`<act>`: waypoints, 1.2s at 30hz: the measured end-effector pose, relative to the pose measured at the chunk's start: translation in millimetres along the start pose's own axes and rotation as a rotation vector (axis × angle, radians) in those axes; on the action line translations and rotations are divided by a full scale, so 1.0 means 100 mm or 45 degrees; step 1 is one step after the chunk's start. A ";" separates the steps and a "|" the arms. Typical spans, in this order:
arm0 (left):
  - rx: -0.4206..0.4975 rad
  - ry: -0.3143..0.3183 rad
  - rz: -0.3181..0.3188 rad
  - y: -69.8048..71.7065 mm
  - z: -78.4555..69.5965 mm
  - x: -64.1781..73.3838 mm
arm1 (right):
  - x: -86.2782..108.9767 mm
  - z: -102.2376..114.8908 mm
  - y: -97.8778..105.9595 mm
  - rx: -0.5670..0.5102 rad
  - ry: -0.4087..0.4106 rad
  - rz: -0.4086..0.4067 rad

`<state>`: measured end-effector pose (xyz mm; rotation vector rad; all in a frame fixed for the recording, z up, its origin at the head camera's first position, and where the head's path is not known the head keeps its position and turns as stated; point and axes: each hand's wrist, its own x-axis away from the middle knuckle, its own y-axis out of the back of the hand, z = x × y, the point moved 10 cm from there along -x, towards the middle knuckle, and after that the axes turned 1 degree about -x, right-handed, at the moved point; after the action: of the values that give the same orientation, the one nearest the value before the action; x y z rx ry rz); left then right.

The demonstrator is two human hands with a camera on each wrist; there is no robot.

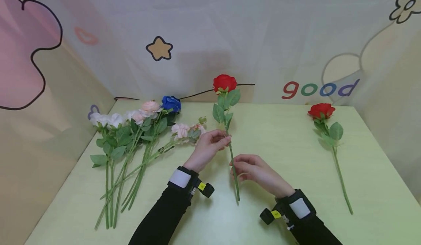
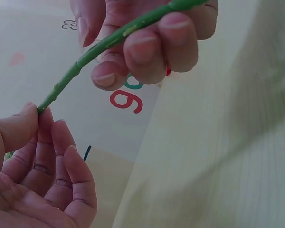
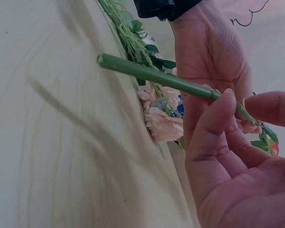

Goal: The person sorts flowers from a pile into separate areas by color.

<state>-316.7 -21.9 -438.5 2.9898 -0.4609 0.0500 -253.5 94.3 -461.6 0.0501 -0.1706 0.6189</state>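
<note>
A red artificial rose (image 1: 225, 83) stands upright above the middle of the table, its leafy green stem (image 1: 231, 153) pointing down. My left hand (image 1: 210, 144) pinches the stem just below the leaves, between thumb and fingertips, which the left wrist view shows clearly. Lower on the stem, my right hand (image 1: 258, 172) has its fingers curled at the stem. In the right wrist view a right fingertip (image 3: 223, 102) overlaps the stem, and the cut end (image 3: 102, 60) sticks out free. How firmly the right fingers hold cannot be told.
Left of my hands lies a bunch of artificial flowers: white roses (image 1: 106, 119), pink roses (image 1: 150, 107), a blue rose (image 1: 171, 103) and a light pink spray (image 1: 181, 130), stems crossing. Another red rose (image 1: 321, 111) lies alone at right. A printed cloth (image 1: 204, 26) hangs behind the table (image 1: 276, 128).
</note>
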 end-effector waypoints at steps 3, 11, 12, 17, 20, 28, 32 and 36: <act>-0.003 -0.004 0.002 0.02 -0.01 -0.01 | -0.03 0.01 -0.03 0.007 0.005 0.006; 0.012 -0.012 -0.003 0.05 -0.04 -0.02 | -0.06 0.02 -0.09 0.022 0.046 0.008; 0.019 -0.009 0.000 0.05 -0.05 -0.02 | -0.06 0.03 -0.09 0.037 0.060 0.000; 0.013 0.000 0.007 0.03 -0.08 -0.02 | -0.03 0.11 -0.06 0.105 0.112 -0.042; -0.026 -0.010 0.010 0.03 -0.09 -0.02 | 0.00 0.14 -0.02 0.134 0.113 -0.080; -0.175 -0.111 -0.024 0.08 -0.11 0.01 | 0.18 0.21 0.26 0.266 0.093 -0.209; -0.254 -0.120 -0.051 0.13 -0.09 0.03 | 0.31 0.20 0.46 0.340 0.077 -0.251; -0.333 -0.144 -0.098 0.20 -0.10 0.06 | 0.45 0.18 0.71 0.464 0.044 -0.315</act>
<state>-316.9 -41.3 -426.0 2.7578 -0.3342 -0.1735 -261.3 175.7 -436.0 0.4064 -0.0156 0.3973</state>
